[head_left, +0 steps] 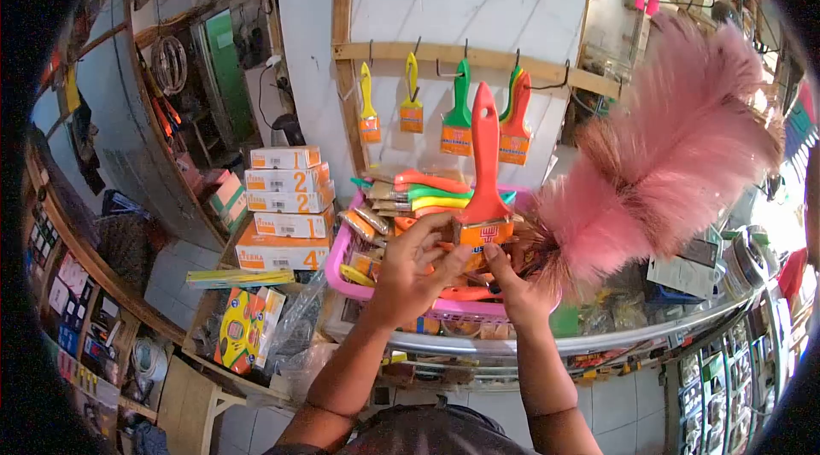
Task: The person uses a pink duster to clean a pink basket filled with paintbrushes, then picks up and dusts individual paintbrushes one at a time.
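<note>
From where I stood, I saw the person hold a red-handled paintbrush [485, 169] upright, handle up, over a pink basket [340, 263] full of other brushes. The left hand [418, 271] had its fingers closed on one side of the brush's orange wrapper, and the right hand [519, 288] grasped the other side, thumb laid against the front. A fluffy pink feather duster [658, 169] leaned up and outward from just behind the right hand; whether those fingers gripped it too, I couldn't tell. The basket sat on a metal-edged surface [598, 342]. Beyond it, yellow, green and red brushes hung from hooks along a wooden rail [393, 51]. Left of the basket stood a stack of white and orange boxes [286, 203], with a yellow package [239, 331] in front of them.
</note>
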Available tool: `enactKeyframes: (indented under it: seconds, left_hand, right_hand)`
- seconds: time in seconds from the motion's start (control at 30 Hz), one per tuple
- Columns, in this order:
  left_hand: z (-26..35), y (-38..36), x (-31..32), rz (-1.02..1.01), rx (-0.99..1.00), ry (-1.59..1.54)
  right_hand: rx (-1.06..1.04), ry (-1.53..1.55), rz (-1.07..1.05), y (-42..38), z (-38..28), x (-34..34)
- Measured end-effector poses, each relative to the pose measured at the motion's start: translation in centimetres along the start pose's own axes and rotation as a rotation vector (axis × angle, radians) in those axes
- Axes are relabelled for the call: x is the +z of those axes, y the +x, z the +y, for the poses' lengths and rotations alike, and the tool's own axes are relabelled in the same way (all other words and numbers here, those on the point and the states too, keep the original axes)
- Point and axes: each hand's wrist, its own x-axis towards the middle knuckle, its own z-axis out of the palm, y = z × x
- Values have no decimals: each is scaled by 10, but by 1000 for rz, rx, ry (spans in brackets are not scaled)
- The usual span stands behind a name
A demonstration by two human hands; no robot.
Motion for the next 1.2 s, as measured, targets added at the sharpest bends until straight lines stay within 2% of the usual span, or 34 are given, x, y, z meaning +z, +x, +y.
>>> enactKeyframes:
  seconds: [0.03, 0.13, 0.2, 0.3, 0.33, 0.43, 0.5, 0.57, 0.67, 0.73, 0.87, 0.97, 1.0, 1.1, 1.13, 1.2]
  left_hand:
    - [1, 3, 2, 38, 11, 14]
    - [16, 15, 1, 72, 87, 11]
    - [23, 24, -2, 103, 100, 12]
    - [31, 41, -11, 152, 65, -9]
    - [34, 45, -11, 200, 41, -17]
    - [38, 54, -20, 214, 35, 4]
    - [44, 51, -21, 243, 37, 26]
    - [38, 52, -23, 270, 81, 6]
    - [40, 50, -29, 249, 6, 74]
    - [43, 54, -28, 216, -62, -76]
    - [35, 61, -32, 144, -148, -163]
    - [13, 64, -33, 137, -176, -11]
    - [9, 66, -35, 97, -185, 33]
    - [-31, 85, -44, 118, -63, 161]
    - [-39, 96, -53, 90, 38, 482]
    - [-47, 115, -56, 107, -56, 424]
  right_hand:
    - [-41, -60, 11, 1, -5, 1]
    - [14, 57, 46, 16, -19, 12]
    - [86, -61, 20, 28, -31, 13]
    - [-19, -413, -12, 49, -44, 17]
    - [-158, -113, -16, 55, -38, 25]
    - [-277, -79, 47, 69, -24, 36]
    - [-274, -131, 52, 73, -19, 38]
    - [-158, -139, 12, 67, -26, 39]
    - [-371, -240, 16, 71, -22, 40]
    - [-253, -341, -2, 74, -16, 35]
    - [-289, -300, -16, 76, -10, 32]
    - [-186, -164, 25, 71, -3, 28]
    - [-131, -224, -2, 74, 14, 17]
    - [-4, -199, -8, 81, 28, 4]
    - [3, -299, -4, 81, 31, -6]
    - [-11, -237, 28, 76, 26, -16]
